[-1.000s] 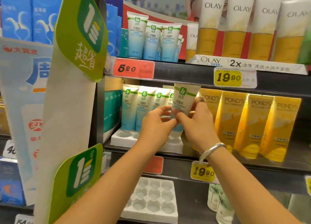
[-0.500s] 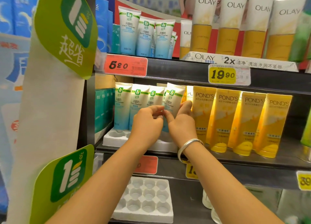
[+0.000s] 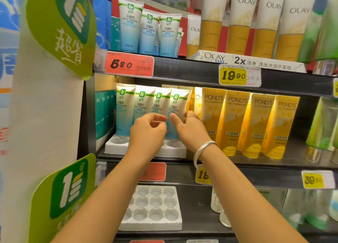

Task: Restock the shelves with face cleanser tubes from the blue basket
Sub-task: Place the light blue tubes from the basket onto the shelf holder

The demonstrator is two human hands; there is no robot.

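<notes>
Both hands are loose and hold nothing, the left hand (image 3: pixel 148 131) and right hand (image 3: pixel 190 127) flanking the rightmost tube (image 3: pixel 176 111) standing in the tray (image 3: pixel 117 145), so a careless brush could topple the row.

Middle shelf (image 3: pixel 228 163): we see four face cleanser tubes (image 3: pixel 141 103) standing cap-down in a white tray (image 3: pixel 117 147) at its left end.
Left hand (image 3: pixel 146 133): ours, loosely curled in front of the tubes, empty.
Right hand (image 3: pixel 192 129): thumb beside the rightmost tube (image 3: pixel 176 105), grip unclear; silver bangle (image 3: pixel 203 148) on the wrist.
Right of the tray: yellow Pond's tubes (image 3: pixel 236 122).
Below the middle shelf: an empty white tray (image 3: pixel 151 208).
</notes>
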